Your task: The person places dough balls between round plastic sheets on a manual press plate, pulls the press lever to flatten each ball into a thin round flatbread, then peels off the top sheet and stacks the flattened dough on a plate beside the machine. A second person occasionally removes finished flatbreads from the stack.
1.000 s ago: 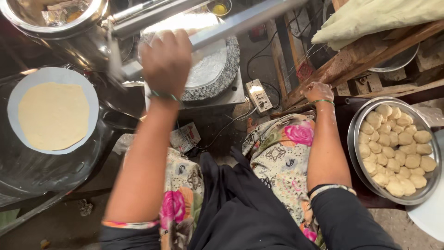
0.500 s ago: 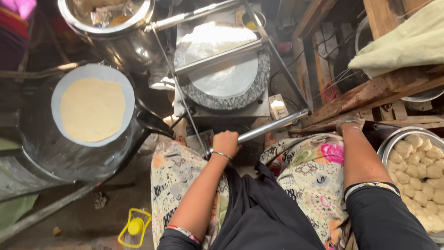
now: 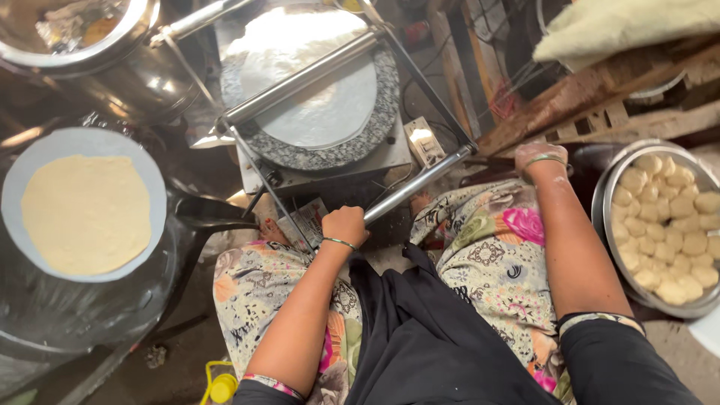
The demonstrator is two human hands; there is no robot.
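Note:
My left hand (image 3: 345,225) is closed around the end of a long metal lever (image 3: 420,180), low down near my lap. The lever belongs to a press with a round speckled plate (image 3: 330,154). A thin pale disc of flattened dough (image 3: 315,82) lies on that plate, with a metal bar (image 3: 300,75) crossing above it. My right hand (image 3: 541,157) rests on the dark floor beside a steel tray (image 3: 609,196) full of dough balls (image 3: 671,225). Its fingers are hidden behind the wrist.
A dark pan (image 3: 154,180) on the left holds a round flatbread (image 3: 86,214). A steel pot (image 3: 112,75) stands at the top left. A white power socket (image 3: 424,142) sits by the press. Wooden planks (image 3: 592,90) and a pale cloth (image 3: 622,26) are at the top right.
My left hand has pulled the lever from high over the press down to my lap. The plate now shows the flattened dough. My right hand has stayed by the tray.

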